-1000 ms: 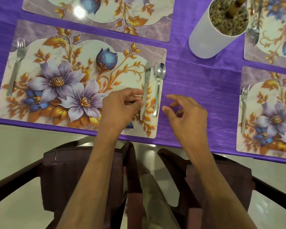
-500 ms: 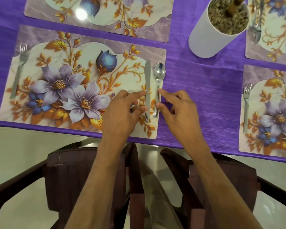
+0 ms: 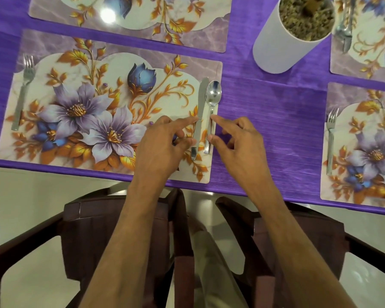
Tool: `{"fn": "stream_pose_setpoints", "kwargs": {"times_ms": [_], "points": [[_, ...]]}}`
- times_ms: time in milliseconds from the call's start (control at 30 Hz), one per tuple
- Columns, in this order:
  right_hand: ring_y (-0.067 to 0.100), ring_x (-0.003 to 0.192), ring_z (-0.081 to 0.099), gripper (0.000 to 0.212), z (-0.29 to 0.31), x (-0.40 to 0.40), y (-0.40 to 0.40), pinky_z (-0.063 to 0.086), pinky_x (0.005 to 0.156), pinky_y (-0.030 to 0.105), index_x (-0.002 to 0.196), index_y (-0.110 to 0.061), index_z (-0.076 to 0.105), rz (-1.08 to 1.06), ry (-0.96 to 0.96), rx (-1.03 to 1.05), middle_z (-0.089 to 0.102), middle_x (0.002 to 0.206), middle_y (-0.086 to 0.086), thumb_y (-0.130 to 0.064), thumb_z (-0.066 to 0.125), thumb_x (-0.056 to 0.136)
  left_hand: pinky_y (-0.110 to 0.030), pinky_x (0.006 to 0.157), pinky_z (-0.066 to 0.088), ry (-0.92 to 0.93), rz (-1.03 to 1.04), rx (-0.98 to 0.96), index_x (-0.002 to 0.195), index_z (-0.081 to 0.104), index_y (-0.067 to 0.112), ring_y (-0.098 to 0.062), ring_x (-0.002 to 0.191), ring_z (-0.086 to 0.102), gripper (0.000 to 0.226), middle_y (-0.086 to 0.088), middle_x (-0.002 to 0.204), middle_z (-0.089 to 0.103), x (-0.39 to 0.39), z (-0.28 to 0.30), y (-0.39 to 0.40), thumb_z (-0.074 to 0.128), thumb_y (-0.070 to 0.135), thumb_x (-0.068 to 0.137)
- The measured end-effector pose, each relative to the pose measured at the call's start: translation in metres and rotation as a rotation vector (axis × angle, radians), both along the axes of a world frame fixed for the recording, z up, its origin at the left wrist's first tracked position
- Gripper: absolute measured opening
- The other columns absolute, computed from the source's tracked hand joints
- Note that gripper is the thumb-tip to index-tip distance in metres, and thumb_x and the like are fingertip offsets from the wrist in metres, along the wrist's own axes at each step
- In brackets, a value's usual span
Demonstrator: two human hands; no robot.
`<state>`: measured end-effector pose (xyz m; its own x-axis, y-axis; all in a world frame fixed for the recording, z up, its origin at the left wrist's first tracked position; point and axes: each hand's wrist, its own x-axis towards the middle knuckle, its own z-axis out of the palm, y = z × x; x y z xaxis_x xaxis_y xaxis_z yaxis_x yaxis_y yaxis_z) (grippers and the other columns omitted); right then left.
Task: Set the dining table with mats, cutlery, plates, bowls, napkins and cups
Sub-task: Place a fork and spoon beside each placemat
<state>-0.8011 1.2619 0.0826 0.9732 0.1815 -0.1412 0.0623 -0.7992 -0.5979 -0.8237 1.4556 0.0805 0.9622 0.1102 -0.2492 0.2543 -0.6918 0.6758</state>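
Nearest, we see two dark chairs below the table edge. Beyond them our left hand and right hand rest over the floral placemat, fingers spread, fingertips touching the knife and spoon from either side. A fork lies far left; farther off stands a white cup.

The cloth is purple with thin lines. The mat has purple and blue flowers and gold leaves on pale marble. The knife, spoon and fork are shiny silver. The pot is white. The chairs are dark brown.
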Motion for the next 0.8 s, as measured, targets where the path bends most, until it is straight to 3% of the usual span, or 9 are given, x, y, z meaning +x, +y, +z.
{"fn": "stream_pose_setpoints", "kwargs": {"times_ms": [100, 233, 567, 800], "points": [[0.01, 0.076, 0.056, 0.05, -0.0007, 0.0001, -0.0004, 0.06, 0.071, 0.035, 0.147, -0.032, 0.056, 0.006, -0.009, -0.006, 0.051, 0.107, -0.004, -0.04, 0.067, 0.099, -0.024, 0.075, 0.047, -0.004, -0.005, -0.012, 0.141, 0.062, 0.043, -0.008, 0.091, 0.055, 0.046, 0.007, 0.102, 0.059, -0.0004, -0.0001, 0.0015, 0.072, 0.036, 0.096], [0.01, 0.076, 0.056, 0.05, -0.001, -0.0017, -0.0006, 0.06, 0.07, 0.036, 0.147, -0.031, 0.056, 0.013, -0.024, -0.008, 0.05, 0.106, -0.005, -0.04, 0.066, 0.099, -0.028, 0.076, 0.051, -0.03, 0.002, -0.027, 0.14, 0.063, 0.043, -0.009, 0.087, 0.058, 0.046, 0.006, 0.1, 0.06, -0.0035, -0.0011, 0.0011, 0.073, 0.036, 0.095], [0.011, 0.079, 0.057, 0.051, -0.0029, -0.0044, 0.0014, 0.06, 0.069, 0.034, 0.148, -0.032, 0.055, 0.013, -0.045, -0.016, 0.051, 0.106, -0.004, -0.042, 0.066, 0.099, -0.028, 0.075, 0.051, -0.043, 0.018, -0.016, 0.139, 0.063, 0.043, -0.008, 0.087, 0.058, 0.044, 0.007, 0.101, 0.061, -0.0065, -0.0034, -0.0013, 0.072, 0.04, 0.096], [0.009, 0.08, 0.057, 0.05, -0.0025, -0.0048, 0.0011, 0.059, 0.068, 0.029, 0.147, -0.032, 0.056, 0.017, -0.056, -0.029, 0.052, 0.106, -0.005, -0.043, 0.065, 0.1, -0.02, 0.069, 0.043, -0.056, 0.029, -0.001, 0.139, 0.063, 0.043, -0.007, 0.087, 0.058, 0.044, 0.008, 0.102, 0.062, -0.0073, -0.007, -0.0019, 0.071, 0.044, 0.096]]}}
